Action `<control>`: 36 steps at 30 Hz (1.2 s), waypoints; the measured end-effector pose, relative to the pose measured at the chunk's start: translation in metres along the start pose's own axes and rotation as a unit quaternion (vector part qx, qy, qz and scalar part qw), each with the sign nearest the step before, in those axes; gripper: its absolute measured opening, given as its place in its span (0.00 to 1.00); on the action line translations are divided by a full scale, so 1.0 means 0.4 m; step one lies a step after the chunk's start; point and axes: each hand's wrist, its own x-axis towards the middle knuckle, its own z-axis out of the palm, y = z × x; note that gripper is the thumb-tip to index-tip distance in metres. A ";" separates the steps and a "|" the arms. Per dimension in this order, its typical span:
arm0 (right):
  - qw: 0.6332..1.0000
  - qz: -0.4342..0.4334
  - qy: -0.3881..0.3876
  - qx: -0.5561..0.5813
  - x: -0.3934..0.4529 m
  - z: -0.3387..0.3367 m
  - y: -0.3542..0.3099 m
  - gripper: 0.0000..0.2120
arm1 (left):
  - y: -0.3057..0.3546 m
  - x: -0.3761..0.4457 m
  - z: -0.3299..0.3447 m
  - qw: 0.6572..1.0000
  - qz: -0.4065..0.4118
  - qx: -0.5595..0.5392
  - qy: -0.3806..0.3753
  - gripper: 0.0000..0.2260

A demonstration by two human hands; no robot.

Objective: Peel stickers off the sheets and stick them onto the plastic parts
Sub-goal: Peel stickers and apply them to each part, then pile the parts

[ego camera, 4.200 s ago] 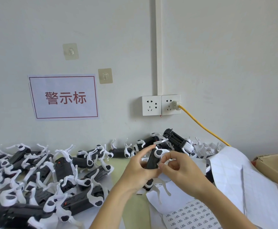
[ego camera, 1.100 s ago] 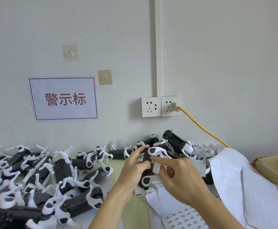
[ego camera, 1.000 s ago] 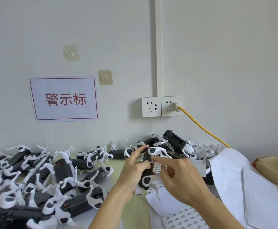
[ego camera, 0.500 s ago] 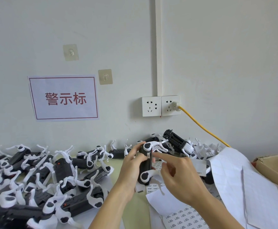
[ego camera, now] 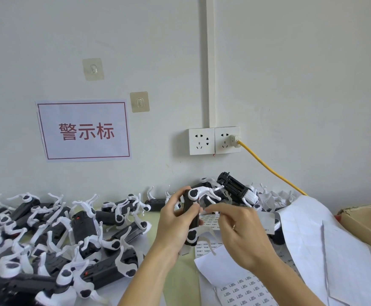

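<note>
Left hand (ego camera: 175,226) gripped a black plastic part (ego camera: 191,219) with white legs, held roughly upright above the surface (ego camera: 180,274). Right hand (ego camera: 239,235) was beside it, fingertips (ego camera: 206,209) at the part's upper body; any sticker there too small to tell. Pile of similar parts (ego camera: 69,239) lay left, more along the wall behind. Sticker sheets (ego camera: 244,292) lay under and right of the hands, blank backing sheets (ego camera: 312,239) further right. Cardboard box (ego camera: 367,221) at the right edge. Wall had a red-lettered sign (ego camera: 84,131), double socket (ego camera: 214,140), yellow cable (ego camera: 268,168).

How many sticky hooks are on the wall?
2. One hook is high on the wall, above the sign. The other hook is lower, beside the sign's top right corner. Nothing seems to hide more.
</note>
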 end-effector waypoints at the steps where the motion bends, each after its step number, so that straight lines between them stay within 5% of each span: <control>1: 0.999 0.005 0.039 0.000 0.003 0.000 0.003 0.19 | 0.002 -0.002 -0.001 1.000 0.006 0.014 -0.002 0.18; 6: 0.991 0.045 0.126 0.033 0.014 0.000 -0.003 0.16 | 0.015 -0.014 0.007 0.996 0.044 0.060 -0.052 0.23; 13: 0.978 0.086 -0.029 0.190 0.012 -0.026 0.000 0.26 | 0.033 -0.035 0.029 0.957 0.130 0.179 -0.190 0.29; 16: 0.979 0.077 -0.078 0.170 0.011 -0.027 0.009 0.24 | 0.041 -0.041 0.030 0.938 0.153 0.227 -0.212 0.31; 23: 0.980 0.110 -0.053 0.159 0.012 0.004 0.007 0.29 | 0.029 -0.041 0.028 0.935 0.162 0.255 -0.184 0.23; 30: 0.963 0.162 -0.002 0.215 0.020 0.008 0.030 0.21 | 0.025 -0.029 0.022 0.941 0.134 0.288 -0.116 0.12; 36: 0.931 0.211 0.081 0.287 0.026 0.005 0.026 0.12 | 0.026 -0.022 0.020 0.982 0.045 0.180 -0.035 0.20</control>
